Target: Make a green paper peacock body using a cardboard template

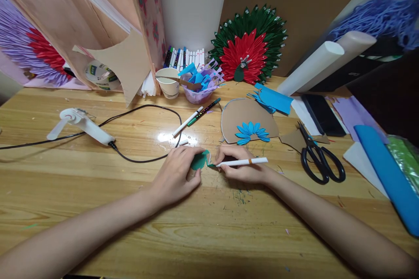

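Note:
My left hand (pixel 178 172) is closed on a small green paper cutout (pixel 198 162), its fingers curled over the far edge and the thumb at the near side. A white marker (pixel 244 162) with an orange-brown band lies in the grip of my right hand (pixel 238 163). Its tip points left and meets the narrow right end of the green cutout. Just beyond, a rounded cardboard piece (pixel 248 111) carries a half-ring of blue paper petals (pixel 252 133). A short white cap (pixel 183 142) rests on the table behind my left hand.
Black-handled scissors (pixel 319 157) lie on the right. A white glue gun (pixel 87 126) with a black cord (pixel 144 161) is on the left. Two markers (pixel 196 117), a paper cup (pixel 168 85) and a bowl of paper strips (pixel 199 89) stand behind. A green-red paper peacock (pixel 245 48) leans at the back.

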